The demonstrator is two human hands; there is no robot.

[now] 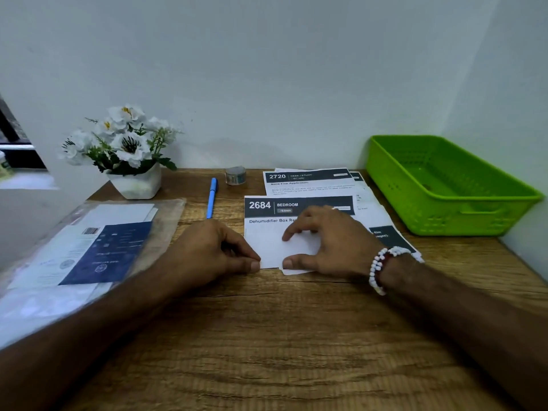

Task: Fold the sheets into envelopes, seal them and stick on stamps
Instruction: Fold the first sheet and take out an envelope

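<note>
A printed sheet headed "2684 BEDROOM" [268, 232] lies in the middle of the wooden desk, its near part folded up so the blank white back shows. My left hand [219, 250] pinches the folded sheet's near left corner with thumb and fingers. My right hand [326, 241] lies over the fold, index finger and thumb pressing the paper down. More printed sheets [308, 179], one headed "2720", lie behind and to the right. A small roll of tape or stamps [235, 175] stands near the wall.
A plastic bag of white envelopes with a blue card [98, 247] lies at the left. A blue pen [212, 197] lies beside it. A white pot of flowers [130, 152] stands at the back left, a green plastic basket [444, 185] at the back right.
</note>
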